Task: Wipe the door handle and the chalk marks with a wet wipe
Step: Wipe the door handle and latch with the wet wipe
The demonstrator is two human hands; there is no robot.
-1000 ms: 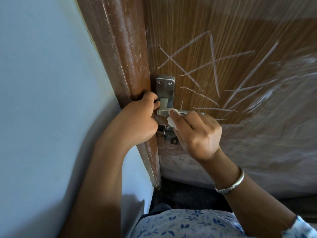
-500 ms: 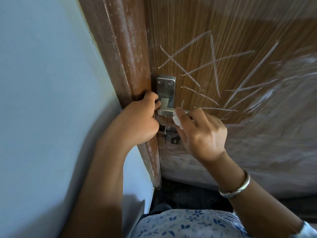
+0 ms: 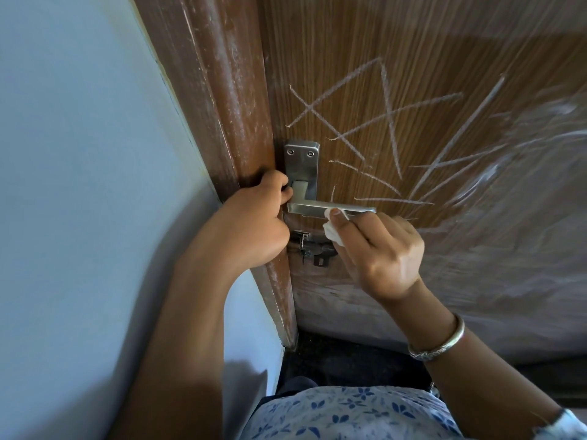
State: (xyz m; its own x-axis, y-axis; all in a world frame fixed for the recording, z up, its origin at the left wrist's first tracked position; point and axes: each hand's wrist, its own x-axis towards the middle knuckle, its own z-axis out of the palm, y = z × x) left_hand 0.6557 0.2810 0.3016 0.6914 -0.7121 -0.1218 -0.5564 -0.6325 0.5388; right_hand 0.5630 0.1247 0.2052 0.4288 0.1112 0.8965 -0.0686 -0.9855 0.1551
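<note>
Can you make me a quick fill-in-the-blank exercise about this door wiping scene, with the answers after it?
1. The right hand presses a white ____ against the lever of the door handle.
2. The left hand grips the ____ of the door beside the handle's metal plate.
3. The chalk marks lie ____ the lever.
4. A metal ____ circles the right wrist.

Answers: wet wipe; edge; above; bangle
</note>
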